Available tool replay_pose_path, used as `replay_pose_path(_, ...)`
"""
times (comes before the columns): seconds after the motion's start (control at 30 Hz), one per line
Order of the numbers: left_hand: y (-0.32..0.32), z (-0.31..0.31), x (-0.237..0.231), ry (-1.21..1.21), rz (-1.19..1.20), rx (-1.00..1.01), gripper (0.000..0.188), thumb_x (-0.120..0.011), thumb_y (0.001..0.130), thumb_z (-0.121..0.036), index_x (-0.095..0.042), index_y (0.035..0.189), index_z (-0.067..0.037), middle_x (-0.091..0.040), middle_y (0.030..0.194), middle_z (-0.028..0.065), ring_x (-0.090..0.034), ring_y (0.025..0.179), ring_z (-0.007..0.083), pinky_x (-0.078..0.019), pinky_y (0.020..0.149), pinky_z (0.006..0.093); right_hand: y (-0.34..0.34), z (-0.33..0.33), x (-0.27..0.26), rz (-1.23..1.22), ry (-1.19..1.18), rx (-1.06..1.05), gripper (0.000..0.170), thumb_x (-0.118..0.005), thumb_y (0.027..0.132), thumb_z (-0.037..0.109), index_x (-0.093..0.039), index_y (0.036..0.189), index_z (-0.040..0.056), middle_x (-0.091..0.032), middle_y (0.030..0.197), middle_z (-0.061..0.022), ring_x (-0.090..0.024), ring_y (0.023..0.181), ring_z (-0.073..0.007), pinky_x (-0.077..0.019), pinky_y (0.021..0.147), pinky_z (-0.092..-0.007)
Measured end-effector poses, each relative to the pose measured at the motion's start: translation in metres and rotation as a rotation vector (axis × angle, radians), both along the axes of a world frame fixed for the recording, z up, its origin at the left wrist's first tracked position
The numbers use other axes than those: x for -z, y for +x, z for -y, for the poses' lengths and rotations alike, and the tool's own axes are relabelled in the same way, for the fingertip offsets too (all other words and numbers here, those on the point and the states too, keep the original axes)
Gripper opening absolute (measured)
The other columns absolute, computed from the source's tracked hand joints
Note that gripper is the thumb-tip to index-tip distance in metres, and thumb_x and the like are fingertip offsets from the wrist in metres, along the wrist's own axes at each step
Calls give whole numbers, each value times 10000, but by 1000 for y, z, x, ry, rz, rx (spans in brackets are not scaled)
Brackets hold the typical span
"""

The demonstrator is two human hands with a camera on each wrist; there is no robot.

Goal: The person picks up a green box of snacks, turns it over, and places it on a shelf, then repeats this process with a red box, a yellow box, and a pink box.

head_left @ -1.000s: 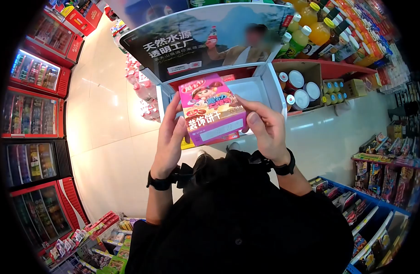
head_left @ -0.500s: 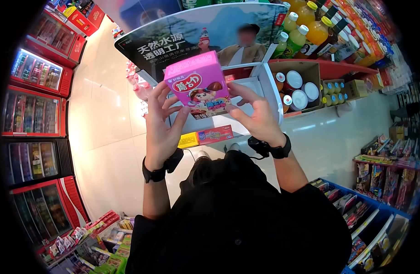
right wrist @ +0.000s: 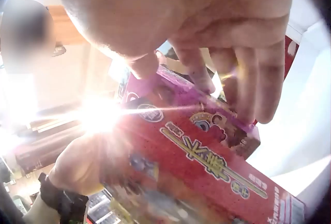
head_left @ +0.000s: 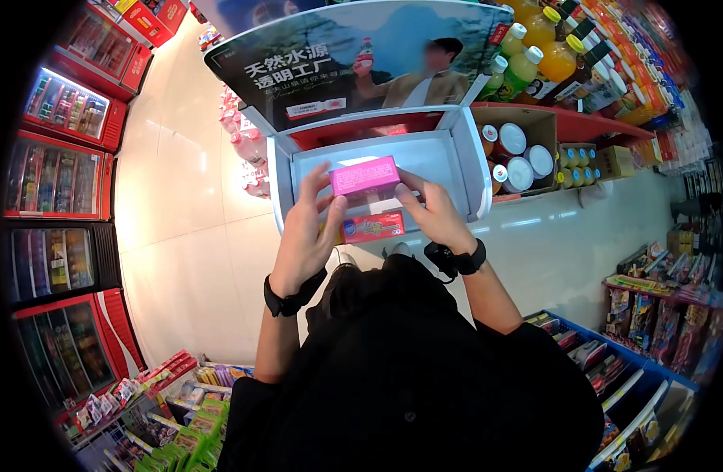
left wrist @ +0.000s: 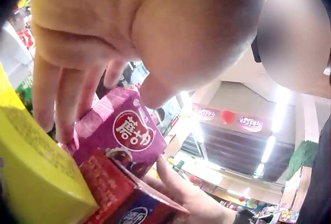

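A pink box stands between the two hands at the white tray, its printed narrow side facing up in the head view. The left hand holds its left side, thumb toward the near edge; the right hand pinches its right side. Just on the near side lies a red box. In the left wrist view the pink box is behind the red box, with a yellow box beside them. The right wrist view shows the red box in front of the pink one.
The white tray has an upright printed board behind it. To its right are a carton of lidded tubs and bottles. Red fridges line the left; a blue rack stands at the lower right.
The pink box has been turned so a narrow side faces up, and lowered toward the tray. Both hands have moved with it, closer together.
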State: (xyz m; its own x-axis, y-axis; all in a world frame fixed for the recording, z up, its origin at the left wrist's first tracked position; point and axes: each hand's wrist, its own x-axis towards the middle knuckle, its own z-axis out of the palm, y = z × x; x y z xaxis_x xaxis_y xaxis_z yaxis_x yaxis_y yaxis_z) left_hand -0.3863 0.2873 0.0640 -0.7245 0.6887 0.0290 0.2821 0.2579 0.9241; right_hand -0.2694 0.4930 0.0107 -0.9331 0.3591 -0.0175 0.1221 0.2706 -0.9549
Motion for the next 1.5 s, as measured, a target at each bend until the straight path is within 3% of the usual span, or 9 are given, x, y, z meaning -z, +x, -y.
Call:
replay_pose_path(0.27,-3,9,18,-172,-116,110,308,-478,1089,-149,-443,1343,20,-659,1232,311,-659,1170,436,-531,953,454,14,4,14,90,-100,-76,560,-530,1083,406,-568,1422,-38,-709,1254,-215,-677,1138,-269,-485,1009,-347)
replay_pose_path(0.37,-3,11,25,-212,-190,141,297,-480,1080,-152,-448,1327,10,-672,1218,290,-622,1230,431,-455,1068,499,19,8,18,113,-110,-66,571,-524,1086,407,-561,1421,-53,-707,1265,-216,-663,1160,-243,-481,1010,-340)
replay_pose_path(0.47,0,12,27,-251,-207,144,311,-479,1080,-171,-448,1333,7,-685,1208,262,-602,1269,403,-353,1156,548,24,11,30,62,-110,-64,676,-376,1120,515,-573,1383,-76,-712,1126,-178,-610,1042,-191,-473,969,-347)
replay_pose_path(0.57,3,13,22,-298,-272,161,322,-478,1086,-213,-467,1318,10,-690,1215,230,-592,1286,380,-278,1189,601,25,15,22,91,-109,-32,768,-274,1115,579,-578,1380,-75,-701,1200,-215,-611,1111,-256,-433,1034,-360)
replay_pose_path(0.67,6,10,18,-393,-350,156,347,-467,1095,-272,-505,1291,11,-694,1208,216,-572,1305,378,-268,1182,623,25,16,19,159,-109,-25,827,-208,1108,604,-573,1385,-83,-676,1286,-241,-602,1198,-325,-399,1093,-375)
replay_pose_path(0.87,7,10,25,-411,-476,116,393,-438,1105,-335,-546,1266,7,-704,1167,203,-566,1286,397,-259,1169,648,22,17,40,102,-200,-1,862,-171,1104,608,-566,1385,-106,-637,1365,-256,-559,1323,-347,-361,1155,-386)
replay_pose_path(1.17,2,8,12,-510,-317,147,347,-386,1124,-273,-555,1285,-16,-712,1085,214,-654,1101,399,-318,1161,597,21,24,23,113,-191,33,842,-170,1110,591,-586,1366,-94,-662,1327,-258,-588,1286,-359,-381,1134,-384)
replay_pose_path(1.37,4,5,19,-402,-387,129,353,-367,1128,-272,-557,1285,-18,-714,972,224,-664,1056,418,-307,1166,599,22,17,29,62,-104,47,787,-244,1113,557,-592,1344,-110,-676,1285,-279,-632,1240,-375,-445,1080,-394)
replay_pose_path(1.5,5,2,10,-485,-322,156,370,-357,1129,-272,-549,1322,-21,-710,1070,231,-655,1100,409,-303,1168,602,22,18,30,66,-90,73,775,-206,1118,552,-622,1337,-63,-684,1261,-281,-630,1216,-405,-436,1070,-400)
